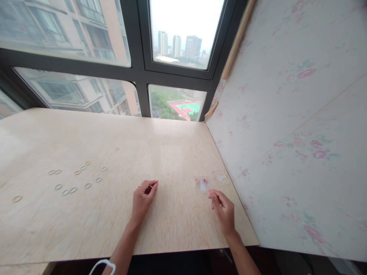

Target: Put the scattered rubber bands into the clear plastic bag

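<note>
left hand [144, 198] seems to pinch thin ring [140, 186] | right hand [223, 209] slack, empty; clear packet [202, 184] at 11 o'clock | risk: weak pinch could drop it among loose rings [71, 179], 9 o'clock

no readable text, labels, brands, numbers or signs anywhere in view
</note>
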Action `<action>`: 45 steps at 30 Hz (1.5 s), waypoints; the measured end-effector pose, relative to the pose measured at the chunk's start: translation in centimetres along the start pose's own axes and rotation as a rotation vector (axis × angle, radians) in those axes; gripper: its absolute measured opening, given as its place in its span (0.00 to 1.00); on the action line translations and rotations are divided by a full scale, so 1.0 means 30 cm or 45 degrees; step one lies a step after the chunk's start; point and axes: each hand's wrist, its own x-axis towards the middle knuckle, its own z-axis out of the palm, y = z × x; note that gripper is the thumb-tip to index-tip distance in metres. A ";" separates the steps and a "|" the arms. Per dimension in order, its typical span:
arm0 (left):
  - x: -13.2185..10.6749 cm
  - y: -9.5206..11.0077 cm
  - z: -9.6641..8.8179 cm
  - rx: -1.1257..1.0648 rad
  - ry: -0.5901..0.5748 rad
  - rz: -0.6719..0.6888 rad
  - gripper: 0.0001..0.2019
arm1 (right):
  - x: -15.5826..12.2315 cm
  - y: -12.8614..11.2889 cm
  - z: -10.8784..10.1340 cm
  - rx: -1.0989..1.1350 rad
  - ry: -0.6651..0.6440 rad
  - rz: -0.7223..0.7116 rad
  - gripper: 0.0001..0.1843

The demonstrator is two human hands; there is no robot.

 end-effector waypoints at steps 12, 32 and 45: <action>0.009 -0.017 -0.019 -0.231 -0.038 -0.155 0.17 | -0.033 0.027 0.027 0.053 -0.458 0.041 0.24; 0.185 -0.246 -0.881 0.955 -0.123 -0.283 0.15 | -0.006 0.109 0.013 -0.027 -0.496 0.087 0.26; 0.140 -0.298 -0.851 1.072 -0.245 -0.198 0.07 | -0.001 0.119 0.015 -0.103 -0.517 0.101 0.24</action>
